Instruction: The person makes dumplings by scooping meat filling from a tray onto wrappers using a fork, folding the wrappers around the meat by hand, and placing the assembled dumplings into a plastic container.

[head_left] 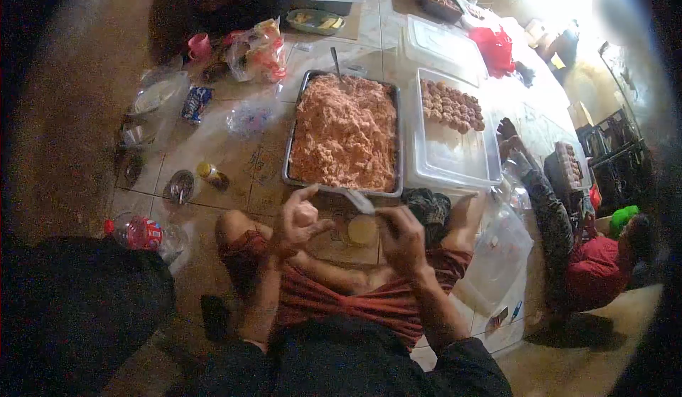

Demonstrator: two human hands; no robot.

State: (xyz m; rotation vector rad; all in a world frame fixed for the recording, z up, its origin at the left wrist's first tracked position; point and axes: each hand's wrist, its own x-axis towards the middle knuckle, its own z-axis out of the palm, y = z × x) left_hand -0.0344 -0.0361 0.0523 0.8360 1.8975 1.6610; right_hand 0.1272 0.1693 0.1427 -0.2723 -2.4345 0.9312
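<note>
In the palm of my left hand [288, 230] rests a small pinkish lump of meat mixture [306, 214], its fingers curled round it. My right hand [403, 239] grips a metal spoon or flat blade [359, 201], blurred, which points toward my left hand. Just beyond both hands lies a deep metal tray [286, 157] heaped with orange-pink meat mixture [346, 134]. Another spoon handle [335, 58] sticks up from the far side of the heap. Near my right hand is a pale yellow round thing [362, 231] that I cannot make out.
A clear plastic container [447, 161] with rows of meatballs [452, 105] stands right of the tray. To the left are a jar [210, 173], a small metal bowl [179, 186] and a plastic bottle [138, 232]. Other people sit at the far left and right.
</note>
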